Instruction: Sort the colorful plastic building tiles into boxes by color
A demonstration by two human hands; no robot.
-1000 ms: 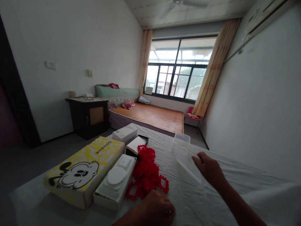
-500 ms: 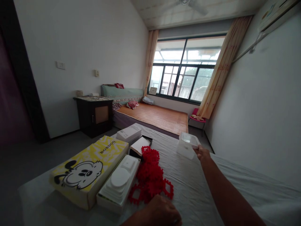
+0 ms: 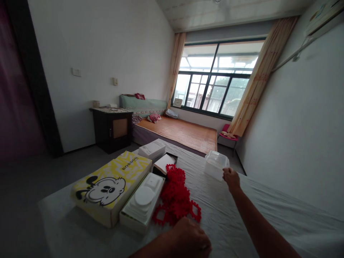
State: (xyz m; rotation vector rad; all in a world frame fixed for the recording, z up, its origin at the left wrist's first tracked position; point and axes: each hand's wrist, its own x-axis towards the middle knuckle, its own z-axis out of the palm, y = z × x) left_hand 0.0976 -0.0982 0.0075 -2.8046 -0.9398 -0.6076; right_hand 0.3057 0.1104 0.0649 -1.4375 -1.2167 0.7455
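Note:
A clear plastic box (image 3: 213, 168) stands on the sheet-covered surface at centre right. My right hand (image 3: 231, 179) is closed at the box's near right corner, with its fingers pinched on the edge. My left hand (image 3: 188, 238) is curled in a fist at the bottom centre, just below a pile of red toothed plastic pieces (image 3: 176, 195). Its fingertips are turned away, so whatever is in it is hidden. Left of the pile, a long white box (image 3: 134, 220) holds stacked white pieces, the upper ones round and square.
A yellow-and-white BOBDOG box (image 3: 107, 188) lies at the left. Behind it are a white carton (image 3: 152, 148) and an open black box (image 3: 158, 168). Beyond the white sheet (image 3: 215, 204) stand a bed with a brown mat (image 3: 182, 132), a dark cabinet (image 3: 113, 129) and a pink chair (image 3: 225, 130).
The view has shifted, so the scene sits slightly further right. The clear box's top has come down to look level under my right hand. My left hand stays curled by the red pieces.

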